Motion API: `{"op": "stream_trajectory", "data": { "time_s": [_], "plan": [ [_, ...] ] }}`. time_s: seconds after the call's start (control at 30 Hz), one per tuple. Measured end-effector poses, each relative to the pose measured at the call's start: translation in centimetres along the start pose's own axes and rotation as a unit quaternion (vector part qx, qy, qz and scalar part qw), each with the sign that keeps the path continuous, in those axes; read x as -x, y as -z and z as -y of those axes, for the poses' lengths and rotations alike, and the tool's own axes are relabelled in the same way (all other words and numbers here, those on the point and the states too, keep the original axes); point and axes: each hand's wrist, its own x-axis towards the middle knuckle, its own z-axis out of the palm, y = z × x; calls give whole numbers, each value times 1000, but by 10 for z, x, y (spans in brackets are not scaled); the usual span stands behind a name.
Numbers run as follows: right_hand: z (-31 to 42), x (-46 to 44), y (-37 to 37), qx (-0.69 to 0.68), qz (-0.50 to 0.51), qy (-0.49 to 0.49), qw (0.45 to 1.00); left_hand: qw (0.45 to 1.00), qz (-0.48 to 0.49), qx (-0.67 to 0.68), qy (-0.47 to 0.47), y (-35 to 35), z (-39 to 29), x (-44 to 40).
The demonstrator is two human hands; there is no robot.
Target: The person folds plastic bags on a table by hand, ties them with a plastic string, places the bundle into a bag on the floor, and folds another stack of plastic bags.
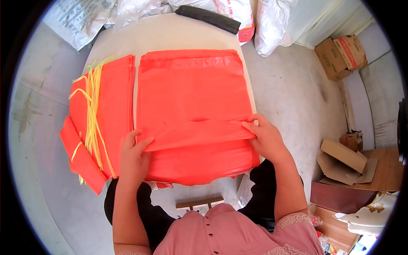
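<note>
A stack of flat red plastic bags (193,85) lies in the middle of the table. Across its nearer part, the top red plastic bag (195,132) is lifted into a raised fold. My left hand (135,155) pinches the left end of this fold between thumb and fingers. At the right end, my right hand (267,138) grips the same bag, thumb and fingers closed on its edge. Yellow ties (94,110) are strewn over a second red pile (114,93) on the left. A rolled red bundle (85,157) with a yellow tie round it rests at that pile's near corner.
A black roll (208,19) lies at the table's (140,34) far edge. White sacks (272,25) stand beyond it. Cardboard boxes (341,55) sit on the floor at the right, and an opened carton (346,161) rests on a brown cabinet (340,196) nearer to me.
</note>
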Motion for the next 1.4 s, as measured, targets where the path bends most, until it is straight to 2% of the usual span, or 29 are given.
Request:
{"op": "stream_trajectory", "data": {
  "time_s": [0.13, 0.23, 0.27, 0.33, 0.43, 0.53, 0.6, 0.73, 0.8, 0.83, 0.93, 1.03, 1.13, 1.23, 1.33, 1.4],
  "plan": [
    [-10, -2, 7, -69, -47, 47, 995, 999, -5, 32, -16, 7, 7, -2],
    [-30, -1, 6, -173, -37, 94, 980, 987, 49, 139, -63, 16, 25, -1],
    [-36, 0, 9, -261, 6, 41, 964, 968, 66, 242, -1, 18, 25, 1],
    [-41, 1, 18, -426, 91, -65, 898, 886, 97, 436, 121, 23, 21, 7],
    [-31, -7, 20, -505, 66, -197, 838, 837, 104, 498, 202, 10, 47, 12],
    [-31, -22, -5, -533, -25, -173, 828, 806, 15, 540, 242, -3, 14, -5],
    [-19, -24, -6, -527, -29, -189, 828, 826, -8, 507, 246, -13, 14, -10],
    [-27, -28, -15, -460, -20, -136, 877, 852, -25, 451, 264, -21, 19, -19],
    [-31, -31, -13, -429, 32, -169, 887, 868, -28, 430, 246, -21, 20, -22],
    [-30, -31, -11, -412, 57, -186, 890, 876, -29, 420, 237, -21, 20, -23],
    [-20, -33, -13, -462, 29, -179, 868, 864, -64, 428, 257, -24, 15, -28],
    [-27, -37, -26, -460, 15, -189, 867, 884, -32, 355, 303, -12, -3, -32],
    [-32, -36, -32, -480, 10, -200, 854, 900, 19, 362, 240, -8, 4, -26],
    [-27, -35, -27, -471, 18, -202, 859, 923, 15, 339, 181, -16, 13, -22],
    [-18, -31, -17, -500, 14, -193, 844, 901, 28, 379, 208, -15, 16, -19],
    [-26, -33, -25, -463, 18, -173, 869, 907, 38, 362, 213, -15, 19, -18]
  ]
}}
